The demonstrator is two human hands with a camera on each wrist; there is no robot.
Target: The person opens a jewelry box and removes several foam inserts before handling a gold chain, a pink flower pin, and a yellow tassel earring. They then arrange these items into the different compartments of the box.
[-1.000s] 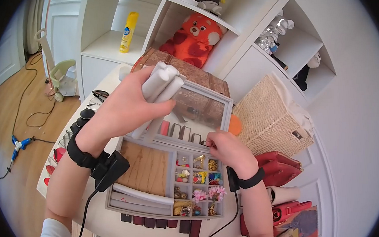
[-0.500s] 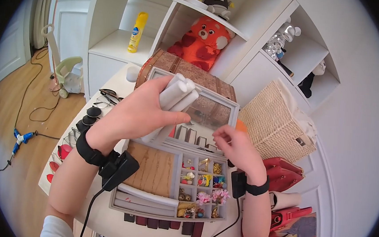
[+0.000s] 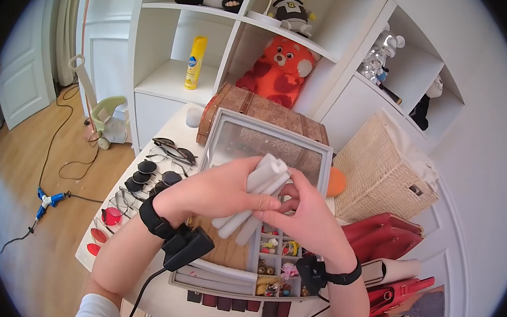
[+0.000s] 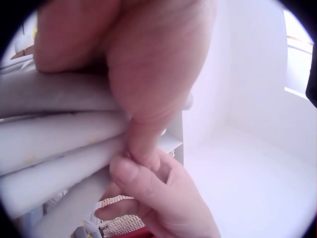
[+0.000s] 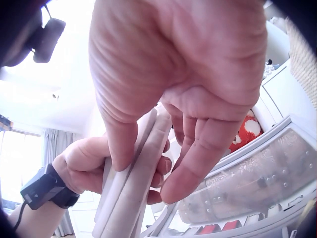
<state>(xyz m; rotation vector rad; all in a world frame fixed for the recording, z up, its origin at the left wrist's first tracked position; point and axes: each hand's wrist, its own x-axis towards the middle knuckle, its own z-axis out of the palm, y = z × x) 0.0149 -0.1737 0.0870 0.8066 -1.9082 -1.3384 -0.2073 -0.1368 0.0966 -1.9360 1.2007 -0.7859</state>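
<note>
My left hand (image 3: pixel 215 185) grips a bundle of several pale grey padded rolls (image 3: pixel 268 170) above a jewellery box (image 3: pixel 325 158) with its glass-topped lid raised. Up against the bundle from the right comes my right hand (image 3: pixel 315 223), its thumb beside the left thumb. In the right wrist view its thumb and fingers stand spread on either side of the rolls (image 5: pixel 133 193), the index fingertip apart from them. Chains lie on a brown panel (image 3: pixel 222 254) in the box, partly hidden by the rolls. Small compartments (image 3: pixel 267 273) right of it hold earrings and trinkets.
Sunglasses (image 3: pixel 140 176) and spectacles line the table's left side. Behind the lid stands a brown patterned trunk (image 3: pixel 257 108). A woven basket (image 3: pixel 377 174) and red handbags (image 3: pixel 384 237) are at the right. Dark small boxes (image 3: pixel 239 304) form a row along the front.
The left hand has brought the rolls down and right, over the box. The right hand has left the area by the lid and met the bundle. The head view has tilted up.
</note>
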